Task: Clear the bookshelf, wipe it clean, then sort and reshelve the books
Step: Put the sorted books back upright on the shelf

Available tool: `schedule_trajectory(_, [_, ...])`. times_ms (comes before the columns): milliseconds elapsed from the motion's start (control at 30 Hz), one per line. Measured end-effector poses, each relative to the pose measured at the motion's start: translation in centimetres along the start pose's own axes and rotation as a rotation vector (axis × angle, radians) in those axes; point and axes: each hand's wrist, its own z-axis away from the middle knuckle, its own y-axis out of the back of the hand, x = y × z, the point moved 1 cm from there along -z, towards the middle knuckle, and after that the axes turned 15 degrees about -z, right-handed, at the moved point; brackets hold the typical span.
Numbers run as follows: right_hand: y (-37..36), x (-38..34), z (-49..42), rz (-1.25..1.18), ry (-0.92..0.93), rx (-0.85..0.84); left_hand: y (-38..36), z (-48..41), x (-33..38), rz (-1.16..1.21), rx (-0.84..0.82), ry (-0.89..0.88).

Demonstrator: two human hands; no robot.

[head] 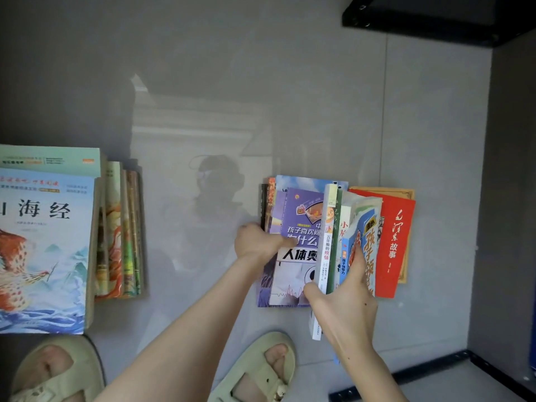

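The books are off the shelf and lie on the grey floor [203,111] in two lots, so this looks like the sorting part of the job. On the left side sits a stack with a big picture book [43,242] on top. Near the right side is a looser bunch, and both hands are in it. The left hand [258,242] has its grip on the left edge of the purple book [298,224], thumb on the cover and fingers curled under the edge. The right hand [345,291] pinches some thin books [326,250] that stand up on their edges, with the thumb on one side and a finger lying along the blue book [365,227] on the other. A red book [397,236] lies flat at the far right of the bunch. To do this well, hold the purple book down flat so the bunch does not slide on the smooth floor. Squeeze the thin books all at once, because they can fan out and flop over. Lift them straight up, not sideways, so the red book is not dragged along. The black shelf [420,21] is close by at the upper right. Mind the toes in the sandals [261,369], which are just beside the books.
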Motion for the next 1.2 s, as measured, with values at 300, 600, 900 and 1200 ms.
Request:
schedule_trajectory(300, [1.0, -0.2, -0.3, 0.053, -0.006, -0.026, -1.0, 1.5, -0.9, 0.158, -0.157, -0.265])
schedule_trajectory(600, [1.7, -4.2, 4.2, 0.292, 0.131, -0.110, 2.7, 7.9, -1.3, 0.261, -0.107, -0.286])
schedule_trajectory(900, [7.7, -13.5, 13.2, 0.196, 0.180, -0.125, 12.3, 20.7, 3.5, 0.125, -0.053, -0.392])
schedule_trajectory(1200, [24.3, -25.8, 27.4, 0.129, 0.415, 0.097, 19.8, 42.8, 13.7, 0.162, 0.043, -0.617])
